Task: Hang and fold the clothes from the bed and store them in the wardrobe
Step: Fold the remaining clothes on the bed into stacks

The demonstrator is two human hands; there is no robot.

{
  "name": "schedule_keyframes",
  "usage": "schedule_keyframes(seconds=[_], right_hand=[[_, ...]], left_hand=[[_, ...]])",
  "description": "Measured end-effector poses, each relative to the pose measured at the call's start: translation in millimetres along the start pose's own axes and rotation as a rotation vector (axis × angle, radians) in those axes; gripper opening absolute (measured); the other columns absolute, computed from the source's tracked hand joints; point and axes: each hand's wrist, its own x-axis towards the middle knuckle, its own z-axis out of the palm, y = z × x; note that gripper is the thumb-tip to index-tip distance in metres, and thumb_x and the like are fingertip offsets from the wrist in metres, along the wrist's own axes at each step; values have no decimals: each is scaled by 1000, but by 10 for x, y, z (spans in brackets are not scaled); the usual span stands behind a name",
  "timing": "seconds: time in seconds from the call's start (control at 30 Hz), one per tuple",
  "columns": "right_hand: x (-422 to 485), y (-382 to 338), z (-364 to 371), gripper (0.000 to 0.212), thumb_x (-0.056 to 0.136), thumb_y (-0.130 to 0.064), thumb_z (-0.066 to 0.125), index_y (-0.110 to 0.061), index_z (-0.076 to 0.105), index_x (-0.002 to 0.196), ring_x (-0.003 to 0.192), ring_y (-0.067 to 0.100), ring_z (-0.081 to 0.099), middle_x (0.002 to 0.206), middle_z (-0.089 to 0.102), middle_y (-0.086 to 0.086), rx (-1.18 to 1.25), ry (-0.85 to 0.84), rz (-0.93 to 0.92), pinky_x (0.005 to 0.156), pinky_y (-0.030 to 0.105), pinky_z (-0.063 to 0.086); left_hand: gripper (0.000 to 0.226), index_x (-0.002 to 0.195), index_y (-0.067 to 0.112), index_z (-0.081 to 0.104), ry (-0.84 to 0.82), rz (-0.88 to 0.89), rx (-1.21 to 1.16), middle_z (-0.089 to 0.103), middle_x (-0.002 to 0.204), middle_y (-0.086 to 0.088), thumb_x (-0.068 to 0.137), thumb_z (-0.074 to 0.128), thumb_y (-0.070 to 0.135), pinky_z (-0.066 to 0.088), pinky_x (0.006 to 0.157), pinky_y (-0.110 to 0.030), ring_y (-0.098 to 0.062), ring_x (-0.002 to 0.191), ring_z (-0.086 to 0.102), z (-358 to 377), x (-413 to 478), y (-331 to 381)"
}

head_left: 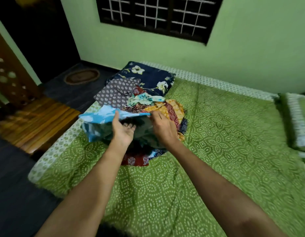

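Early stage: our left hand (122, 132) and right hand (163, 129), each grip pinching the blue garment (100, 115), hold it over the unsorted pile (165, 106) on the bed (225, 142); folding and storing apparently remain.

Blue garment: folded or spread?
Spread, not folded: blue garment is held by its top edge, stretched between left hand and right hand above the clothes pile; the rest hangs bunched.

open green bedspread (225, 142) stretches right of and in front of the heaped clothes (165, 106), a navy floral blanket (151, 76) touching them behind, green wall (233, 65) beyond, pillow (295, 117) far right.
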Motion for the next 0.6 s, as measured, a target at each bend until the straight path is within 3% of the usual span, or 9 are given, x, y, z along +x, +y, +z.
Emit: schedule_keyframes(seconds=[0.07,0.13,0.2,0.3,0.37,0.47,0.53,0.6], right_hand=[[-288,-57,-308,35,90,-24,50,0,58,113,74,31,65,103,66,16,29,70,20,54,30,36],[-610,-99,-615,38,86,-33,45,-2,64,98,54,27,64,82,69,13,-32,215,-7,43,24,39],[-883,-77,-912,37,88,-35,42,-5,64,89,47,28,61,68,67,12,-88,245,7,37,22,37],[-1109,24,-1236,52,91,-48,31,-6,61,90,66,37,63,78,66,18,-4,163,91,51,34,42],[-1216,122,-1508,62,88,-56,20,-8,59,87,78,36,60,85,65,18,67,169,128,58,34,36],[-1259,273,-1902,56,89,-58,26,-11,56,82,78,33,58,79,61,14,154,199,202,59,30,27],[-1246,417,-2126,52,89,-57,29,-12,54,77,72,31,57,70,56,10,221,279,251,58,33,32],[-1243,619,-2288,49,91,-49,35,-7,54,77,71,32,56,70,57,13,278,362,321,61,39,40]], left_hand=[[43,135,2,39,35,38,-4,49,115,-14,96,49,17,40,99,-37,-28,115,52,52,-278,-53],[45,137,-1,36,57,92,108,49,114,-15,92,40,-6,44,89,-34,-27,95,58,124,-568,-167],[45,131,-3,38,33,133,164,49,118,-18,88,36,-15,46,87,-37,-25,92,55,272,-907,-296],[47,131,-1,36,-31,202,306,48,120,-16,87,40,-17,42,97,-41,-23,99,49,522,-1321,-444],[42,125,-4,42,-114,270,461,52,112,-15,86,43,-18,46,90,-41,-23,94,51,716,-1552,-599],[29,115,-3,49,-355,380,651,55,106,-19,88,45,-12,48,84,-41,-27,91,55,983,-1932,-837],[30,122,-7,47,-469,460,707,56,110,-19,93,46,-1,47,88,-39,-24,97,54,1205,-2107,-1004],[28,120,-5,51,-510,513,742,58,101,-12,98,44,10,49,77,-30,-20,89,55,1422,-2275,-1156]])
